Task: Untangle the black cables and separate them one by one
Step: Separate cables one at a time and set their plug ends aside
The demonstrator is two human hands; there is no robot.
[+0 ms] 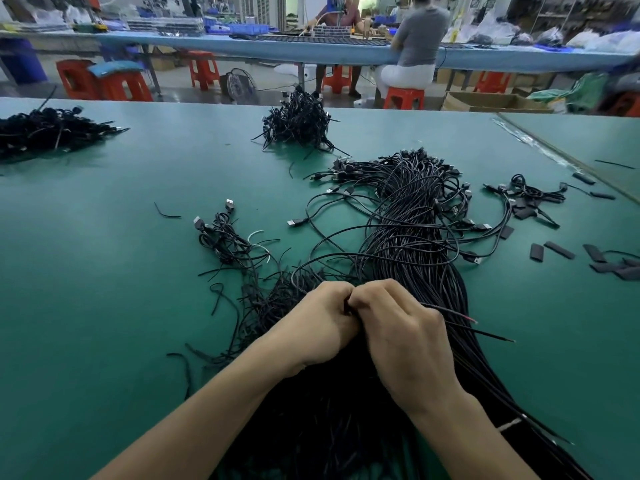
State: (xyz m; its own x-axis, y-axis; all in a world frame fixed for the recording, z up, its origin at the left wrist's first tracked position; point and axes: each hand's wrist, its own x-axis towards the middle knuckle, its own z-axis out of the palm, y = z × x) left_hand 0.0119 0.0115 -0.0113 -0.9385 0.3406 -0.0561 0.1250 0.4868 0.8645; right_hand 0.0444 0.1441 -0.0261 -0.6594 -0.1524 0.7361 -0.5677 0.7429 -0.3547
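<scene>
green matting covers the desk [104,289], with a workshop aisle, orange stools [403,98] and a long blue bench [277,50] beyond its far edge.

the black cables [415,244] lie as one thick bundle at the middle of the desk. its long axis runs from the near edge at 6 o'clock up toward 12 to 1 o'clock. the usb plug ends [381,166] point away from the person and fan out at the far end, with several loops straying toward 9 and 3 o'clock. two thin wire ends [464,317], one red-tipped, stick out toward 3 o'clock.

over the near half of the bundle, the left hand [322,323] and right hand [398,323] meet knuckle to knuckle. each grip is narrow, fingers curled down onto cable strands; a dark strand shows in the seam between them, and the fingertips are hidden.

a heap of short black offcuts [273,299] lies just beside the left hand at 9 o'clock. a small tangle with two usb plugs [225,237] sits at 10 o'clock. another cable cluster [526,199] lies at 2 o'clock, and flat black sleeve pieces [557,249] are scattered at 3 o'clock. a bristly pile [299,121] stands at 12 o'clock near the far edge, and a flatter pile [45,129] at 10 o'clock, well apart.

a cardboard box [485,102] stands open on the floor at 1 o'clock; i cannot tell what is in it. blue bins [247,28] sit on the bench.
</scene>
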